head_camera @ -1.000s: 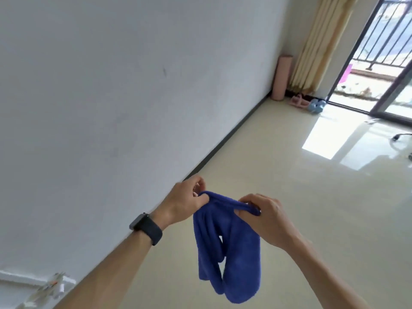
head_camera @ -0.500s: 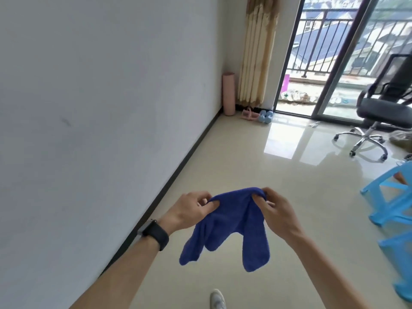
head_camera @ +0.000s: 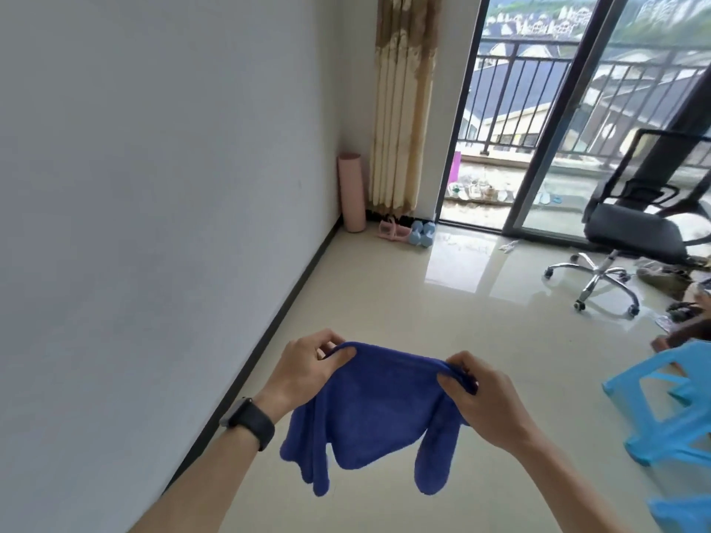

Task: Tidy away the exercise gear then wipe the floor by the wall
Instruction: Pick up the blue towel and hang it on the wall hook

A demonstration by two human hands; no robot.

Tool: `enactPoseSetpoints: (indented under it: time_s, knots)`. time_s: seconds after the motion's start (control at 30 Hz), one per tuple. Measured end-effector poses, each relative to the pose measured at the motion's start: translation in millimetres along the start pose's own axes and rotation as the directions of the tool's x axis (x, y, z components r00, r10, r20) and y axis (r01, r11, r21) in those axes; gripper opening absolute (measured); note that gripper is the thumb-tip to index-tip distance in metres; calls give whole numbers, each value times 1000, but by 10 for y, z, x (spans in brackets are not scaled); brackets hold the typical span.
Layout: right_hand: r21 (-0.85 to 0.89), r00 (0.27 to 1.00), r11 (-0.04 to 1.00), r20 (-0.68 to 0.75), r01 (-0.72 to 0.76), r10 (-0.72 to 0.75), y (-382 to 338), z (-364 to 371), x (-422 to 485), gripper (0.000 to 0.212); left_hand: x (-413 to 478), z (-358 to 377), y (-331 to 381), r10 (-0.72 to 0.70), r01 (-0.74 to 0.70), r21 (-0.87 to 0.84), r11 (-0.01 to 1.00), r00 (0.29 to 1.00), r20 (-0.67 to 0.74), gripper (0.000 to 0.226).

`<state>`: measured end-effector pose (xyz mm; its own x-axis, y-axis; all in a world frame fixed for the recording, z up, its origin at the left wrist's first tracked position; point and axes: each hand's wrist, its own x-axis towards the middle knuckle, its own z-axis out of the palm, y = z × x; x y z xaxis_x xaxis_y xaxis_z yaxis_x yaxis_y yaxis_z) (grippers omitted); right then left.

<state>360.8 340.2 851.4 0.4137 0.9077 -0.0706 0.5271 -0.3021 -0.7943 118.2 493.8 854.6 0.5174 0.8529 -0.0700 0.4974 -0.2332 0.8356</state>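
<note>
Hanging blue cloth (head_camera: 379,415), long axis left-right

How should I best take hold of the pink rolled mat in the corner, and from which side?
Probably wrap a hand round the middle of the pink mat, coming from the room side: it stands upright, with the wall on its left and the curtain on its right.

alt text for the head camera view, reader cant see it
The left hand and right hand pinch the top edge of a blue cloth, holding it spread above a glossy floor beside a white wall. A rolled pink mat stands in the far corner, light blue dumbbells nearby.
</note>
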Motion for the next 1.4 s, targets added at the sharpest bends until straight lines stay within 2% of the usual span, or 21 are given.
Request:
enactPoseSetpoints:
  time_s: [0.23,0.3,0.5,0.63,0.7,0.8,0.83,0.93,1.13,1.2,1.27,1.4]
  knots:
    - [58,998,998,-70,-2,6,437,-334,2026,20,2038,301,106,-14,15,27,1000,1000,-14,10]
    - [82,999,997,-50,1,3,534,-436,2661,18,2635,393,153,-33,33,16,999,999,-42,10]
    - [75,996,997,86,6,-12,502,-766,4383,14,4162,392,355,-100,97,-34,995,989,-113,4]
    - [50,982,996,172,68,-75,346,-801,5556,12,5089,299,410,-159,142,-114,983,974,-160,7]
    - [61,964,994,247,87,-99,243,-713,6136,15,5597,302,439,-174,147,-179,973,974,-143,6]
    - [62,915,991,380,118,-132,88,-504,6960,33,6437,315,458,-143,127,-203,971,988,-66,8]
    - [68,905,991,403,118,-135,34,-435,7225,32,6728,291,467,-125,112,-211,971,991,-47,8]
    - [59,923,997,378,57,-75,-100,-329,8024,10,7567,113,455,-98,91,-220,971,995,-20,9]
    - [-4,949,984,265,176,-169,-320,-565,9569,19,8881,-365,418,-154,151,-115,982,988,-22,6]
    - [-21,941,975,266,223,-209,-336,-612,10080,20,9281,-499,356,-186,182,-56,982,979,-80,7]
    - [-47,923,960,292,277,-252,-372,-642,10614,18,9664,-661,263,-206,216,32,976,959,-195,8]
    - [-20,854,920,379,392,-356,-549,-640,11662,20,10286,-993,95,-296,347,83,934,883,-365,9]
